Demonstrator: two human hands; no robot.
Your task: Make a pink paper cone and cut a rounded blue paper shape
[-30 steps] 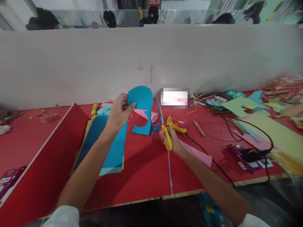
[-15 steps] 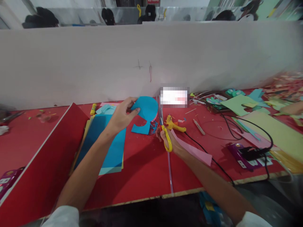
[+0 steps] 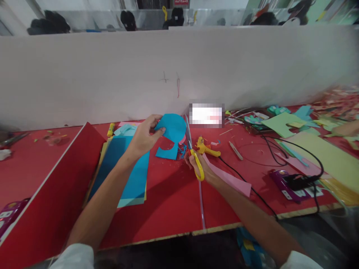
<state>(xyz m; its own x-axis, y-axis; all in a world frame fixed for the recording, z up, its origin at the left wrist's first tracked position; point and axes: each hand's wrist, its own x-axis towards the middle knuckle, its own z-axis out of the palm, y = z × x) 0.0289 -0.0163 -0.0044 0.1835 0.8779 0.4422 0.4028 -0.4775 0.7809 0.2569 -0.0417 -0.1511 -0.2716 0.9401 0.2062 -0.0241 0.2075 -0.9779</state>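
Between the thumb and fingers of my left hand (image 3: pixel 147 134) is a rounded piece of blue paper (image 3: pixel 173 126), held up over the table. My right hand (image 3: pixel 202 166) grips yellow-handled scissors (image 3: pixel 196 158), their blades pointing up beside the paper's right edge. Whether the blades touch the paper I cannot tell. A blue paper offcut (image 3: pixel 167 152) with a curved notch lies below the held piece. Just past my right hand sits a yellow glue gun (image 3: pixel 206 148), and a pink paper strip (image 3: pixel 230 178) lies partly behind my right wrist.
Blue sheets (image 3: pixel 136 179) are stacked left of centre, beside a low red divider (image 3: pixel 53 186). A glue stick (image 3: pixel 110 129) stands behind them. On the right are a cutter knife (image 3: pixel 236 150), a purple power strip (image 3: pixel 290 185) with black cables, and green paper (image 3: pixel 283 125). Another person's hand (image 3: pixel 347 129) shows far right.
The scissor blades have tilted slightly to the left, closer to the paper's right edge. My left hand and the blue paper have hardly moved.
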